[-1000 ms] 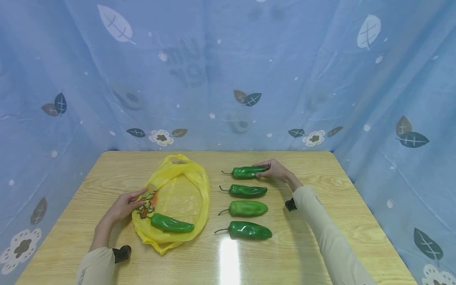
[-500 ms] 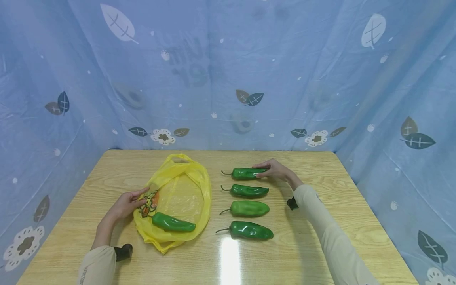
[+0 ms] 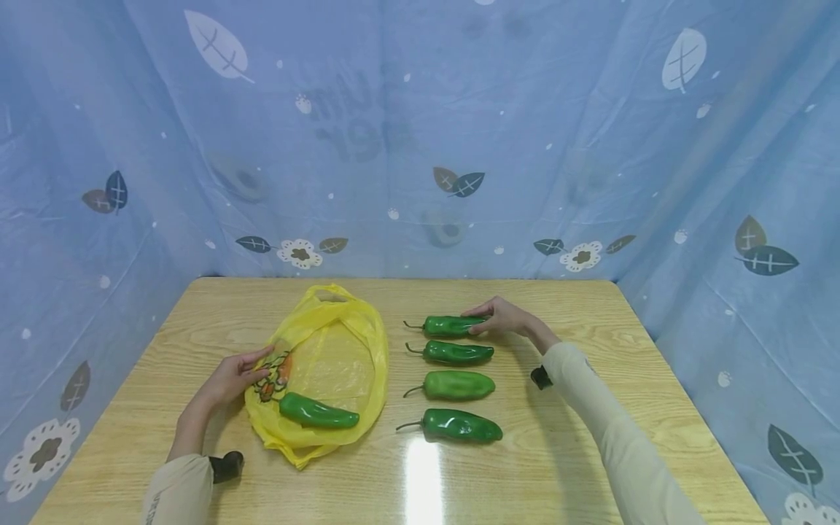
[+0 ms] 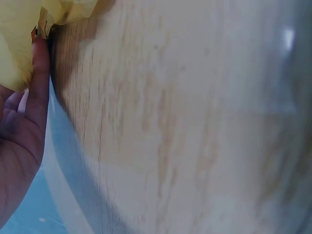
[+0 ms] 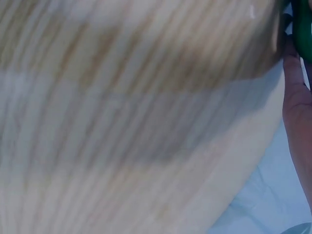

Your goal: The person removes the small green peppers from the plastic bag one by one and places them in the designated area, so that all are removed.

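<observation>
My left hand (image 3: 226,379) holds the left rim of a yellow plastic bag (image 3: 377,364), which lies spread with its mouth facing up. In the left wrist view, the bag's film (image 4: 14,53) hangs between the thumb and fingers. A green pepper (image 3: 318,412) lies in the bag's near part. At the back of a column of peppers, my right hand (image 3: 502,319) grips the blunt right end of a long green pepper (image 3: 449,326), its stem pointing left. The right wrist view catches only a sliver of that pepper (image 5: 304,29) beside the fingers.
Three more green peppers lie in the column: a dark one (image 3: 457,353), a lighter one (image 3: 458,385) and a glossy one (image 3: 461,425) closest to me. All rest on a wooden table (image 3: 577,452). A blue patterned curtain (image 3: 420,146) encloses the back and sides.
My right hand has drawn the back pepper slightly toward me, narrowing its gap to the second pepper. My left hand and the bag stay in place.
</observation>
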